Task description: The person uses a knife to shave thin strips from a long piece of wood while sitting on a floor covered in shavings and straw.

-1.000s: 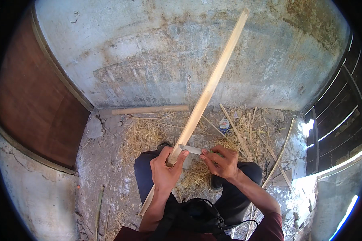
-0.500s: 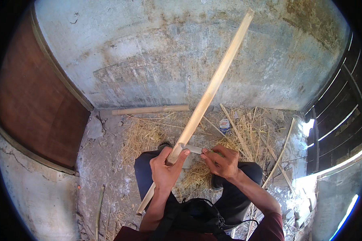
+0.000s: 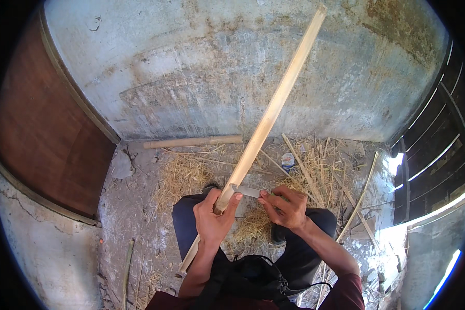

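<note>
A long pale strip, apparently split bamboo (image 3: 274, 111), slants up and to the right from my left hand (image 3: 213, 219). That hand is closed around its lower end, thumb along the near side. My right hand (image 3: 287, 207) pinches a flat metal knife blade (image 3: 247, 191); any handle is hidden in the fingers. The blade's left end meets the strip just above my left hand, close to the left thumb. Below the left wrist a thin pale strip end (image 3: 190, 257) shows; I cannot tell whether it belongs to the same piece.
Straw-like shavings (image 3: 183, 178) litter the floor around my knees. A pale pole (image 3: 194, 141) lies along the foot of the stained wall (image 3: 201, 77). Loose strips (image 3: 302, 168) and a small packet (image 3: 288, 160) lie to the right. A brown door panel (image 3: 49, 124) stands left, dark slats (image 3: 434, 139) right.
The far end of the long strip has shifted slightly up and away. Both hands and the blade are almost where they were; the thin strip end below moved slightly right.
</note>
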A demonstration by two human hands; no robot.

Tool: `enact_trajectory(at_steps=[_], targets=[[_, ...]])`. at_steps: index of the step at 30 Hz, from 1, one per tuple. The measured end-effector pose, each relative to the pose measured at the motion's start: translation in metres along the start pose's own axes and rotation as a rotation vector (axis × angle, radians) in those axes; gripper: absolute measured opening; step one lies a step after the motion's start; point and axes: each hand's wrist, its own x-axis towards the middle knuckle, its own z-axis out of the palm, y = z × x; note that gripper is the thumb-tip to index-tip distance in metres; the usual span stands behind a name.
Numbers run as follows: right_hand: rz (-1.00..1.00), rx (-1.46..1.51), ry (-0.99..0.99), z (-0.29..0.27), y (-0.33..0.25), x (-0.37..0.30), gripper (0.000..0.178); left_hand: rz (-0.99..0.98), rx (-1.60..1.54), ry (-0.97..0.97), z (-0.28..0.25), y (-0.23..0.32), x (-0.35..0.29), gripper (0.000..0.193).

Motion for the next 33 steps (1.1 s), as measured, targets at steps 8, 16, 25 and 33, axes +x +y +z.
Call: enact_trajectory(at_steps=[8,16,25,33], targets=[[-0.023,-0.036,0.011,0.003,0.002,-0.002,0.029,-0.049,0.047,0.019,-0.001,-0.005,0.001,0.039],[0.01,-0.034,0.019,0.002,-0.001,0.002,0.028,-0.055,0.071,0.024,0.001,-0.004,0.0,0.039],[0.076,-0.047,-0.001,-0.002,0.003,0.002,0.026,-0.052,0.068,-0.009,-0.001,0.002,-0.004,0.031],[0.073,-0.035,0.006,-0.002,0.006,0.001,0.028,0.012,0.102,-0.015,-0.004,0.0,-0.004,0.03]])
